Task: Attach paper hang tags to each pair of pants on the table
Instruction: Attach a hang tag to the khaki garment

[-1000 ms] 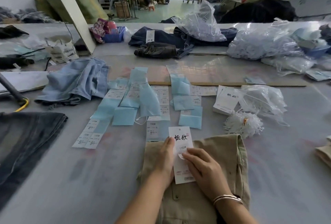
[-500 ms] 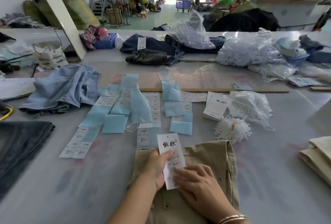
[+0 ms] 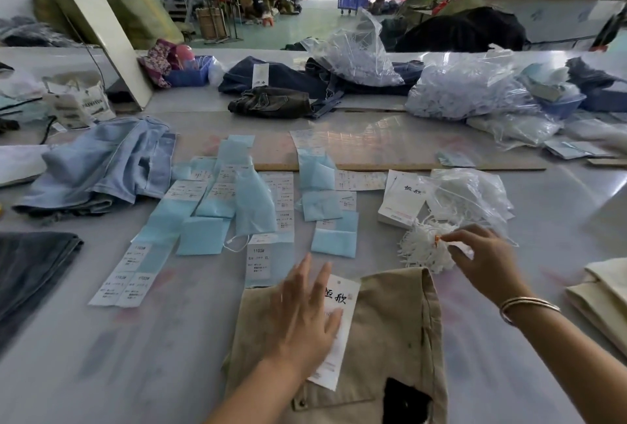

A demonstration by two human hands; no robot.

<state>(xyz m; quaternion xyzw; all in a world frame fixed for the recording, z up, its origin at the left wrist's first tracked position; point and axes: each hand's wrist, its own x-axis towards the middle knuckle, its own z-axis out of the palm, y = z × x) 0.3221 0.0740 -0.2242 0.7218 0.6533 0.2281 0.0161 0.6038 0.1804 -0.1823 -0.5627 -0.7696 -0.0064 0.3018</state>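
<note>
A person's left hand (image 3: 307,318) lies flat, fingers straight and spread, on a white paper hang tag (image 3: 339,328) printed with black characters, pressing it onto folded khaki pants (image 3: 390,339) at the near edge of the grey surface (image 3: 152,355). The right hand (image 3: 481,257), a bangle (image 3: 526,305) on its wrist, reaches to a bundle of white tag strings (image 3: 424,247) just beyond the pants, fingertips pinching among the loops. Between the two hands the tag lies tilted, its lower end toward the waistband. Farther back, pale blue label sheets (image 3: 203,235) and white size stickers (image 3: 132,274) spread across the surface, beside a stack of blank hang tags (image 3: 400,199) and a clear plastic bag (image 3: 475,193). Light blue jeans (image 3: 101,166) lie crumpled at left, dark denim (image 3: 30,267) nearer.
</note>
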